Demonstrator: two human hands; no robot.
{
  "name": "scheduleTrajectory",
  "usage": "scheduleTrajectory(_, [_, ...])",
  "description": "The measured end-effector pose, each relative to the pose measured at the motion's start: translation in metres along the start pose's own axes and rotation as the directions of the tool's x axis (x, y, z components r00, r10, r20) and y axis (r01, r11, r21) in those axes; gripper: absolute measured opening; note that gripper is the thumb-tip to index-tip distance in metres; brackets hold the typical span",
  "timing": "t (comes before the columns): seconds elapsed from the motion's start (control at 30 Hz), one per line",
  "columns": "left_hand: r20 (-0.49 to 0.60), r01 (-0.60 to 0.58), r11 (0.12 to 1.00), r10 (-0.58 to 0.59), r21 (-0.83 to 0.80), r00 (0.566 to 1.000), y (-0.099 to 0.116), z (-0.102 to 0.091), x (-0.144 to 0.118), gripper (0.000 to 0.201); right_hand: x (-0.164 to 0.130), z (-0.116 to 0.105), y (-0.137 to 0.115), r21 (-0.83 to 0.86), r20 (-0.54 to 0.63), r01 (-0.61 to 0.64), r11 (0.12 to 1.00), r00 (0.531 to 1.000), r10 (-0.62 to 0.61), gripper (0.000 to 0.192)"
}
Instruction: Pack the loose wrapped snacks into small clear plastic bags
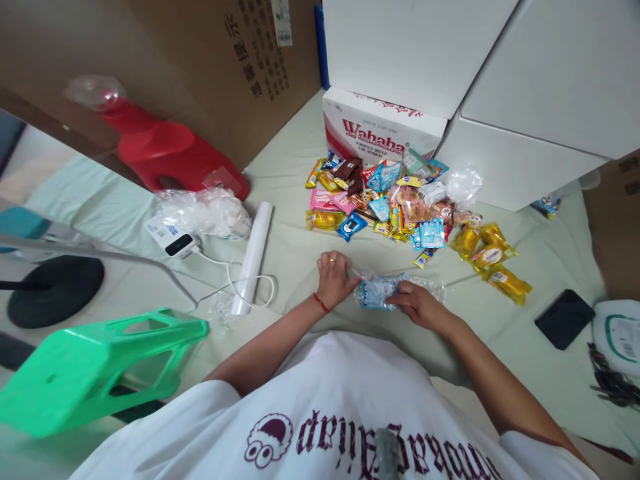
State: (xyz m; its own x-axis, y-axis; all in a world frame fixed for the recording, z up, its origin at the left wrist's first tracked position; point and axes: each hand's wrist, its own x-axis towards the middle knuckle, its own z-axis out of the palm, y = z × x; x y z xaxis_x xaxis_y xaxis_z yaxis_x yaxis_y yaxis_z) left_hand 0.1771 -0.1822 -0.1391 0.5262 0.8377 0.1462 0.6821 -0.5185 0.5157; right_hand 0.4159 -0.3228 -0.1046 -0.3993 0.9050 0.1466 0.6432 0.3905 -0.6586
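Observation:
A clear plastic bag [434,288] lies on the pale green sheet close in front of my body, with blue snack packets [373,294] in or under it. My left hand [336,279] is closed at the bag's left end, thumb toward the packets; it seems to grip the bag's edge. From the right, my right hand [419,305] pinches the blue packets, its fingertips partly covered by film. Just beyond both hands is a pile of small wrapped snacks [380,193] in many colours. Several yellow-wrapped cakes [507,283] lie right of the pile.
A white Wahaba-printed carton [383,123] stands behind the pile, beside large white boxes [415,47]. To the left are a white roll [253,257], a cabled white device [181,247], a red bottle [175,157] and a green stool [100,367]. A black phone-like object [565,319] lies right.

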Motion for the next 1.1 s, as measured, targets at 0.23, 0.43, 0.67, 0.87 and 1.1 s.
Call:
scheduleTrajectory(0.23, [0.219,-0.280,0.901,0.362,-0.331,0.906,-0.020,-0.017,-0.006,0.026,-0.003,0.000,-0.031,-0.093,-0.009,-0.113,0.989,0.994,0.112,0.040])
scheduleTrajectory(0.43, [0.138,-0.022,0.930,0.078,-0.367,0.987,-0.032,-0.023,-0.018,0.032,-0.007,0.012,-0.036,-0.149,0.012,-0.131,0.980,0.991,0.134,0.033])
scheduleTrajectory(0.67, [0.283,-0.149,0.979,0.184,-0.139,0.941,0.014,-0.019,-0.035,0.015,-0.010,0.023,-0.031,-0.052,-0.165,-0.239,0.970,0.960,0.228,0.032])
scheduleTrajectory(0.87, [0.456,0.255,0.874,-0.043,-0.414,0.889,0.040,-0.052,-0.032,0.015,0.000,0.048,-0.029,-0.160,-0.329,-0.424,0.891,0.874,0.357,0.026])
scheduleTrajectory(1.1, [0.427,0.486,0.548,-0.242,-0.681,0.871,0.069,-0.033,-0.004,0.019,0.007,0.051,-0.024,-0.173,-0.394,-0.458,0.872,0.844,0.365,0.022])
